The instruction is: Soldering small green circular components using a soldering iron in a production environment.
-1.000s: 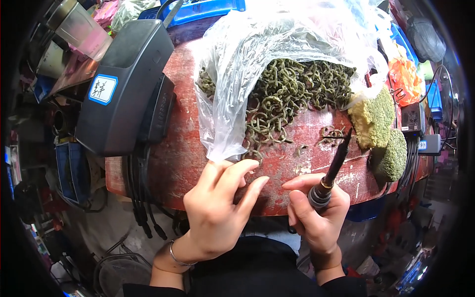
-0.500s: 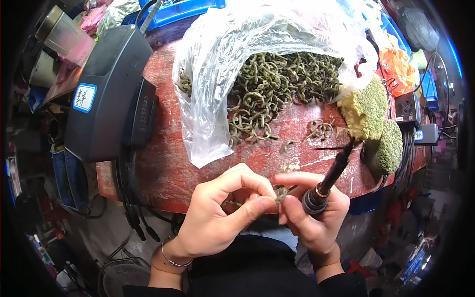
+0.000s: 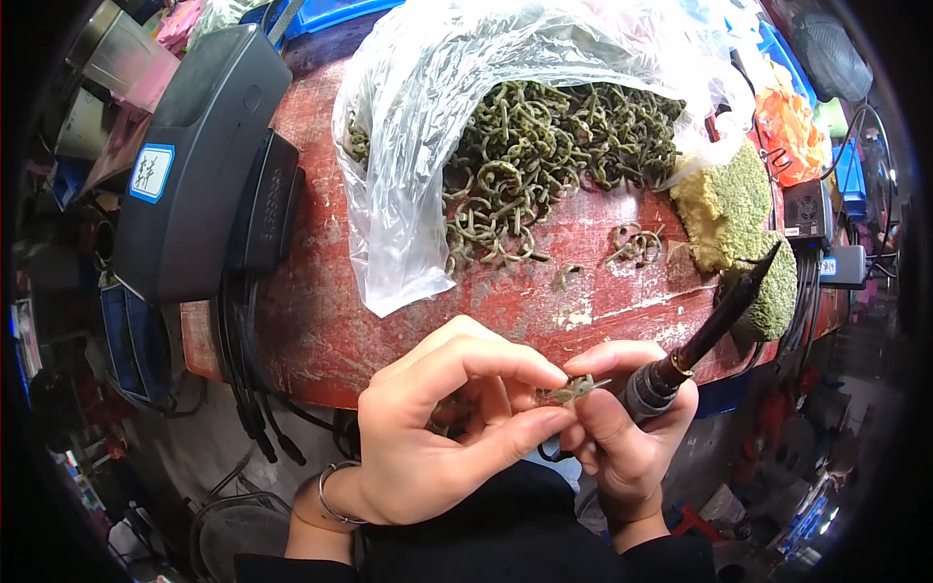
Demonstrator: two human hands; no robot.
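Two spongy blocks (image 3: 721,209) beyond black tool (image 3: 714,325)

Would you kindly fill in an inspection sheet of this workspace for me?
Surface: red table, paint worn and scratched.
Job's things: small green piece between the hands; black pen-shaped tool; heap of green rings, partly covered by a clear plastic bag.
Clutter: two greenish spongy lumps at right; orange bag beyond them.
Hands: left hand pinches the piece; right hand holds the tool, fingers at the piece.
Cables: black cables hang by the table's left edge.
Surroundings: large black box at left; blue tray at the far side; floor details unclear.
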